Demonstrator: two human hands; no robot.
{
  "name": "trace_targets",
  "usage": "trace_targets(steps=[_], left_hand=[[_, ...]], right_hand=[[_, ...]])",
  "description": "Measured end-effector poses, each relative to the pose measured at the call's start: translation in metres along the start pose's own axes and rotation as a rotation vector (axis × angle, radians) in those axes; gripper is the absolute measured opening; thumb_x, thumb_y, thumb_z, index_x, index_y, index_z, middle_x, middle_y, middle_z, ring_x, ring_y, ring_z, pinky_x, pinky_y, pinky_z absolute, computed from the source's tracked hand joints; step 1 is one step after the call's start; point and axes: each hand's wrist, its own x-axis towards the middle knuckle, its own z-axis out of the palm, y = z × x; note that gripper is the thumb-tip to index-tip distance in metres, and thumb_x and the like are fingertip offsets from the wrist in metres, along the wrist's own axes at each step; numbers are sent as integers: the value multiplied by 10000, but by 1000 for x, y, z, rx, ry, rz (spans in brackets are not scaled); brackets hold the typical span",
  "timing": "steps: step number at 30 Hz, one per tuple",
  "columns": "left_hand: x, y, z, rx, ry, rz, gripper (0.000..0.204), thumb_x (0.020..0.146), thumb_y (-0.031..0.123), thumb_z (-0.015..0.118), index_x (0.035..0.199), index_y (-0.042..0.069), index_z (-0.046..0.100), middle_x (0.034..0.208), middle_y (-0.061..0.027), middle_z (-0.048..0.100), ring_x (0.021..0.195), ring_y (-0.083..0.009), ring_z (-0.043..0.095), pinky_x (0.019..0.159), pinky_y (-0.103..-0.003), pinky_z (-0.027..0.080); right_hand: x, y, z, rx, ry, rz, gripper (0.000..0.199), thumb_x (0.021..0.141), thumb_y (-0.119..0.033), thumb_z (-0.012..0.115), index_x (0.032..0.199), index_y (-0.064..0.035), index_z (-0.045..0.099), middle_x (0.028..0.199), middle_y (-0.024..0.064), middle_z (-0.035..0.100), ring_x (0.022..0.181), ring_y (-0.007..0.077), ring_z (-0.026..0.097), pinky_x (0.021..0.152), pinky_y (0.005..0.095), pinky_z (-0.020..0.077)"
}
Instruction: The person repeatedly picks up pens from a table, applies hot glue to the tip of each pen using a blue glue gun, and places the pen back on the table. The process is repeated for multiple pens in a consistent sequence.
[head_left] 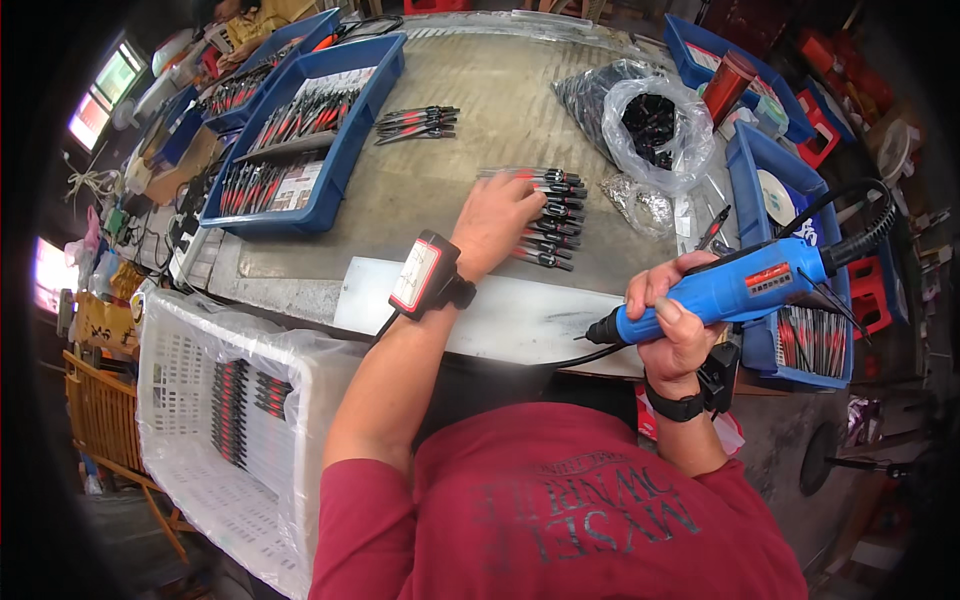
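My right hand (pixel 675 325) is wrapped round the body of a blue electric screwdriver (pixel 735 290), its black tip pointing left above the table's near edge. My left hand (pixel 500 222) rests at a row of slim black-and-red tools (pixel 550 230) in the middle of the table. Its fingers curl over the far end of that row, around one tool that is partly hidden and blurred. A smaller group of similar tools (pixel 417 123) lies farther off to the left. Each wrist carries a black strap, the left one with a box-shaped device (pixel 425 275).
Blue trays (pixel 335 165) of similar tools stand at left, with more blue trays (pixel 740 155) at right. A plastic bag (pixel 690 115) of black parts sits at back right. A white board (pixel 480 315) lines the near edge. A white crate (pixel 180 465) stands lower left; another person (pixel 250 30) sits beyond.
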Motion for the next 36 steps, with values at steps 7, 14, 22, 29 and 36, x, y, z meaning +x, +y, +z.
trace_targets(steps=[7,14,22,29,36], left_hand=[[0,2,1,2,-35,-41,189,734,116,619,922,136,611,946,-15,579,914,-219,509,765,-356,399],[0,-2,-6,-9,-22,-18,261,672,137,648,928,145,595,947,-17,563,915,-223,510,760,-351,401],[4,-61,-11,2,271,-249,102,742,101,617,831,69,577,854,-92,576,842,-286,522,740,-387,407],[0,-147,-15,334,147,-573,171,773,149,610,920,76,561,894,-95,580,845,-312,521,711,-421,434],[7,-175,-6,396,-51,-554,231,766,199,632,966,116,550,958,-28,564,944,-262,507,719,-453,426]], right_hand=[[2,4,-7,9,-36,12,479,691,-7,622,1117,-66,410,783,79,491,643,186,511,579,326,440],[6,6,-10,21,-60,44,515,697,-3,616,1148,-92,383,786,81,505,638,204,509,590,322,423],[9,5,-12,26,-84,63,503,700,-27,653,1125,-123,402,784,64,511,623,213,498,582,335,419],[12,6,-10,2,3,49,474,675,-77,673,1067,-91,407,734,80,505,577,206,486,530,324,419],[16,8,-7,-36,19,61,479,661,-94,662,1068,-88,408,734,79,512,576,215,500,537,321,414]])
